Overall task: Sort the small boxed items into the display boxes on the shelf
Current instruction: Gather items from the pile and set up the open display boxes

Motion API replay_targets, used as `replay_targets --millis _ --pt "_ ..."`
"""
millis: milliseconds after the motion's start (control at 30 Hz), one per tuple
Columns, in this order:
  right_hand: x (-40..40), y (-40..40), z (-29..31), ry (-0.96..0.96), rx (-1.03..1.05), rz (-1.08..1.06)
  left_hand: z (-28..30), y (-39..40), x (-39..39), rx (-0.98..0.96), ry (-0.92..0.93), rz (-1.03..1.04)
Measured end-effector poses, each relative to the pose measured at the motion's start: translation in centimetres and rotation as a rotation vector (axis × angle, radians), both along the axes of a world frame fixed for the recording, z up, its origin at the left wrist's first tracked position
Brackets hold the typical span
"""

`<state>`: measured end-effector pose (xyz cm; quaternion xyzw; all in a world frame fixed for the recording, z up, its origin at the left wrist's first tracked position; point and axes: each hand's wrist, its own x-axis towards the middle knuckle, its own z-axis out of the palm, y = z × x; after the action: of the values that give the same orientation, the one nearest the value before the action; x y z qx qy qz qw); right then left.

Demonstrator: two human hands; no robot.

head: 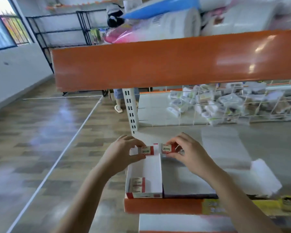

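Left hand [124, 153] pinching small box [147, 150], right hand [186, 151] pinching another [167, 149] — both above display box [151, 167] far end.

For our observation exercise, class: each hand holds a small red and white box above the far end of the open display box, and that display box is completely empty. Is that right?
Not quite. The head view shows the left hand and right hand each holding a small box, but the display box is not empty: small boxed items already sit at its near end.
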<state>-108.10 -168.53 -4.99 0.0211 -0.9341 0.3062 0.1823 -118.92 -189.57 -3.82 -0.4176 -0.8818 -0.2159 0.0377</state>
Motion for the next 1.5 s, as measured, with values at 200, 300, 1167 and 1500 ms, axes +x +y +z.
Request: replay_targets --millis 200,300,1167,1500 --pt "-0.8 -2.4 -1.1 -0.136 0.062 0.053 -2.1 -2.5 -0.7 0.011 -0.052 0.013" --pt "-1.4 -3.6 -1.4 -0.217 0.097 0.100 -2.9 -3.3 -0.5 0.028 -0.080 0.031" --pt "-4.5 -8.5 -3.6 -0.444 0.154 0.110 -3.6 -6.9 -1.2 0.053 -0.146 0.019" --pt "-4.4 -8.1 -3.3 -0.500 0.193 0.156 -3.8 -7.2 -1.3 0.036 -0.159 0.017"
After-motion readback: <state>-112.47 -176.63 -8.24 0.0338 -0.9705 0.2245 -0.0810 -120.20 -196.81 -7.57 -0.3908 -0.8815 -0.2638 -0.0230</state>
